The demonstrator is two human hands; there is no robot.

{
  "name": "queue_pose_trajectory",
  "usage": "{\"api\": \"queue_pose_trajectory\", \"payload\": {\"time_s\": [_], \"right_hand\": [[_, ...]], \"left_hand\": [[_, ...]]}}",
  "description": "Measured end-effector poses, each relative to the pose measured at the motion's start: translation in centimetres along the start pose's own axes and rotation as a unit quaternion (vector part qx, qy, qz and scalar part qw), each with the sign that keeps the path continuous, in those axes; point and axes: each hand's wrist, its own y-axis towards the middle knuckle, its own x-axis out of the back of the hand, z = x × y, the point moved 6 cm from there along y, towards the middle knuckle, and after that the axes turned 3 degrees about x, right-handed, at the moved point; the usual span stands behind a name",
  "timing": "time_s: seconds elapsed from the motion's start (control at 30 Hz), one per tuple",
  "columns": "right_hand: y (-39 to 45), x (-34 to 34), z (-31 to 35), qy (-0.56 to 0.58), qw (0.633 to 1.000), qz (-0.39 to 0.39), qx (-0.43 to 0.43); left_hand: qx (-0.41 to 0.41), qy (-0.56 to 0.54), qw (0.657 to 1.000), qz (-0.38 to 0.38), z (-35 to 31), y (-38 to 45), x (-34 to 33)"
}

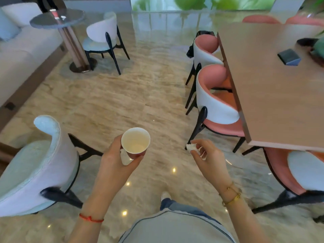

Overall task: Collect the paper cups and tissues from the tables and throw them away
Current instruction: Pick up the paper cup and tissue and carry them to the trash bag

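Left hand wraps around a paper cup, thumb on the near side and fingers curled round the far side, holding it upright over the floor. Seen from above, the cup's mouth is open and its pale inside looks empty, apart from a brighter patch at the bottom that I cannot identify. A scrap of white, perhaps tissue, shows just under the cup against the palm. A red string sits on that wrist.

Right of the cup, and apart from it, the right hand pinches a crumpled white tissue between thumb and fingertips, the rest of the wad tucked into the curled fingers. Gold bracelets circle that wrist.

Further right of the cup stands a long wooden table with pink chairs pushed in along its near edge. On its top lies a dark flat box; its contents cannot be seen. Left of the cup, close by, is a pale blue chair. Far beyond the cup, to the left, a round grey table stands on a pedestal beside a sofa, something small and blurred lying on it.
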Motion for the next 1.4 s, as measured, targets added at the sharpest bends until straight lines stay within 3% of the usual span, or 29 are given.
{"api": "queue_pose_trajectory", "payload": {"time_s": [0.37,0.6,0.97,1.4], "right_hand": [[22.3,-2.4,-4.1,-0.007,1.0,0.006,-0.003],[38.2,-6.3,-7.5,-0.003,1.0,0.0,-0.029],[64.3,-6.1,-9.9,0.0,0.995,-0.089,-0.053],[90.0,-8.0,-20.9,0.008,0.992,-0.093,-0.084]], "left_hand": [[0.031,-0.03,0.999,0.007,1.7,21.6,-5.5],[0.014,-0.038,0.999,0.021,3.5,39.6,-9.1],[-0.033,-0.044,0.996,0.077,2.7,68.1,-13.7],[-0.044,-0.051,0.992,0.105,2.0,95.2,-25.6]]}}
